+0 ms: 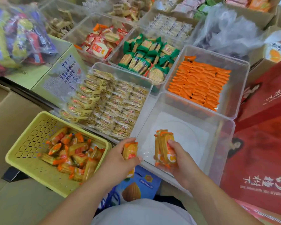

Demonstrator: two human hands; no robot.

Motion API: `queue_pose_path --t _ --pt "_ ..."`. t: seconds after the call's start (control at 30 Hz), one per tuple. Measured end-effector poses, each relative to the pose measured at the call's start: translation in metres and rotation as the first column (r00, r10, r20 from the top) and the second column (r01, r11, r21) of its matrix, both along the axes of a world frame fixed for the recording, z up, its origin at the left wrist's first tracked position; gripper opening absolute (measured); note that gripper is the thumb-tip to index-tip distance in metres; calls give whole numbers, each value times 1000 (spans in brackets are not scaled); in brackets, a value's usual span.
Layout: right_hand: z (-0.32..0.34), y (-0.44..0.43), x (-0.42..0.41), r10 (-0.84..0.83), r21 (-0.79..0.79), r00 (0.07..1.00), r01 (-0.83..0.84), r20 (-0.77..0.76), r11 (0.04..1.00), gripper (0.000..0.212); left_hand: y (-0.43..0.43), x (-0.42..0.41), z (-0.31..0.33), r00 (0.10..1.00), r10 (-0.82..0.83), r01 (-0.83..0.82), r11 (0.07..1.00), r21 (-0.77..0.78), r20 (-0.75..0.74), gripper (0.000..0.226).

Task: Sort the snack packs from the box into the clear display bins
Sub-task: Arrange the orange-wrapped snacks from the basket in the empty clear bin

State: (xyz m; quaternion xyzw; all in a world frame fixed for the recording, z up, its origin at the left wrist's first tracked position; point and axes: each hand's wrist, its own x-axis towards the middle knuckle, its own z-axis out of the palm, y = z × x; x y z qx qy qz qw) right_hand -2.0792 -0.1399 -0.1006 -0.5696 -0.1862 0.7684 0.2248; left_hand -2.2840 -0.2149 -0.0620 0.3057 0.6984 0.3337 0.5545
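Note:
A yellow perforated basket (23, 153) at lower left holds several loose orange-and-yellow snack packs (75, 153). My left hand (118, 158) grips one such pack (130, 151) just left of a clear bin (224, 143), near its front-left corner. This bin holds only the packs in my right hand. My right hand (180, 161) is inside it, closed on a small stack of the same packs (163, 145) held upright against the bin's near wall.
Other clear bins stand behind: yellow packs (117, 103), orange packs (199, 83), green packs (149, 59), red-and-white packs (101, 43). Red cartons (263, 143) flank the right, cardboard boxes (11, 114) the left, a blue box (136, 187) sits near my body.

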Motion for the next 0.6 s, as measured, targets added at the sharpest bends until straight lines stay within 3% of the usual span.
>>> queue_pose_path --t 0.1,0.2,0.3,0.47,0.53,0.6 --pt "-24 18 7 54 70 964 -74 262 995 26 -1 -4 -11 996 84 -84 996 10 21 57" --pt "-47 25 2 173 199 839 -314 516 928 20 -5 -5 -18 997 78 -79 996 50 23 59" --pt "-69 29 -10 278 262 622 -633 732 728 41 -6 -7 -20 998 63 -64 997 49 26 59" --pt "-99 26 -25 383 72 191 -949 904 306 93 -5 -11 -21 998 47 -49 998 46 35 59" --pt "-101 23 -27 400 53 145 -971 905 231 91 -7 -12 -21 998 43 -45 998 47 40 60" --pt "-101 22 -24 389 73 159 -971 907 226 84 -9 -12 -22 997 58 -61 997 44 52 60"
